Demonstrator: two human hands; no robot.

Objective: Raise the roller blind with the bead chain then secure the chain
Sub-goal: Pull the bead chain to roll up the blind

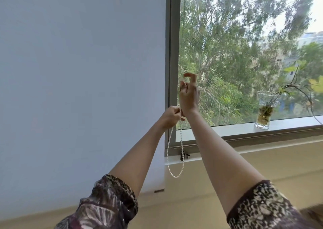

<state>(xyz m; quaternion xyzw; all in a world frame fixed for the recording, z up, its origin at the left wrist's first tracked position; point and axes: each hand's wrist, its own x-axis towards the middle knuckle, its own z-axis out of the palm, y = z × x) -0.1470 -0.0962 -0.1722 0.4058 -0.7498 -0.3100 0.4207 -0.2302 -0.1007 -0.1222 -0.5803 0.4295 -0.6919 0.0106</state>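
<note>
Roller blind fully lowered, filling the view from 9 o'clock. Could stall or drop if grip slips between pulls. Bead chain looping toward 6 o'clock beneath left hand, fisted round it. Right hand at 12 o'clock above, half open, apparently empty.

We count one pale blue-grey fabric roller blind, one white bead chain hanging in a single loop, and one small dark metal chain clip on the frame. We see two bare hands, left and right, two patterned sleeves, and one clear glass vase holding a leafy cutting.
</note>
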